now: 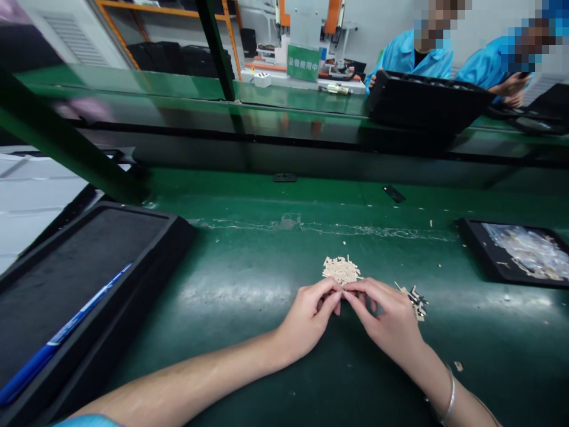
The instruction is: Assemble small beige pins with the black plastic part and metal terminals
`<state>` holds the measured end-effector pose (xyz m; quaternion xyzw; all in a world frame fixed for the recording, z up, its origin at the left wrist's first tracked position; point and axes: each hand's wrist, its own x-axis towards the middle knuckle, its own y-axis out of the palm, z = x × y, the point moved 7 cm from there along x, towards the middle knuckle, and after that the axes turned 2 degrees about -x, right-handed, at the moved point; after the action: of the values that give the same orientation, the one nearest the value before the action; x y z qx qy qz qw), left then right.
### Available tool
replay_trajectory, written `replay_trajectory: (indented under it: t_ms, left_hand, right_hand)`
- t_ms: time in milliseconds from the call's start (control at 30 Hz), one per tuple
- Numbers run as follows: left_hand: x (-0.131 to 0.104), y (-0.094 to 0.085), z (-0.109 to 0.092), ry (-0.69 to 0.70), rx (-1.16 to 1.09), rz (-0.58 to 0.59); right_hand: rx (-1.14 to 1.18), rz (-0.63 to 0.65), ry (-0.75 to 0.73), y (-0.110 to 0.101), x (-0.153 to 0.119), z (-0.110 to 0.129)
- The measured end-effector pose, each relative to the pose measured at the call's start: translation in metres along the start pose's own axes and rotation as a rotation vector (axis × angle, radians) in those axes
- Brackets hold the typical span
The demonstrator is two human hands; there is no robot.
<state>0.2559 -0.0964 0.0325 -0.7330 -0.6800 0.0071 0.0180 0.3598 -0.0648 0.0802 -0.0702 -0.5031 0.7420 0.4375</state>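
My left hand [311,317] and my right hand [386,311] meet fingertip to fingertip over the green table, both closed in a pinch. Whatever lies between the fingertips is too small to make out. Just beyond them is a pile of small beige pieces [341,268], its near edge partly covered by my fingers. Beside my right hand, on its far right side, lies a smaller heap of dark and beige pieces [418,301], partly hidden by the hand.
A black tray [146,220] with a blue pen [71,332] stands at the left. At the right, another black tray [478,252] holds plastic bags [528,249]. Two small black items [284,177] [393,193] lie further back. Two people in blue sit beyond a partition.
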Motion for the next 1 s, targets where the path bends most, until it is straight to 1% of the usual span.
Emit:
replay_trajectory:
  t_ms: [167, 267, 333, 433, 533, 667, 800, 900, 1000]
  left_hand:
    - [-0.002, 0.002, -0.005, 0.063, 0.139, -0.013]
    - [-0.003, 0.003, -0.007, 0.085, 0.165, -0.004]
    - [-0.003, 0.003, -0.005, 0.068, 0.153, 0.0]
    - [-0.001, 0.002, 0.0, -0.001, 0.085, 0.008]
    - [0.001, 0.001, 0.003, -0.061, 0.001, 0.023]
    - [0.002, -0.002, 0.003, -0.081, -0.093, 0.002]
    - [0.002, -0.003, 0.005, -0.072, -0.153, -0.028]
    - [0.002, -0.003, 0.008, -0.072, -0.176, -0.032]
    - [0.002, -0.003, 0.009, -0.072, -0.175, -0.043]
  right_hand:
    - [0.012, 0.045, 0.052, 0.001, -0.002, -0.003]
    - [0.003, 0.052, 0.05, 0.002, -0.004, -0.002]
    - [-0.011, 0.039, 0.036, 0.002, -0.005, 0.0]
    - [-0.028, -0.008, 0.002, 0.003, -0.004, 0.002]
    - [-0.045, -0.092, -0.015, 0.0, -0.004, 0.0]
    - [-0.106, -0.2, 0.032, -0.008, -0.003, -0.011]
    - [-0.173, -0.221, 0.055, -0.011, -0.002, -0.02]
    - [-0.201, -0.223, 0.003, -0.011, -0.002, -0.016]
    - [-0.168, -0.259, -0.09, -0.013, -0.003, -0.005]
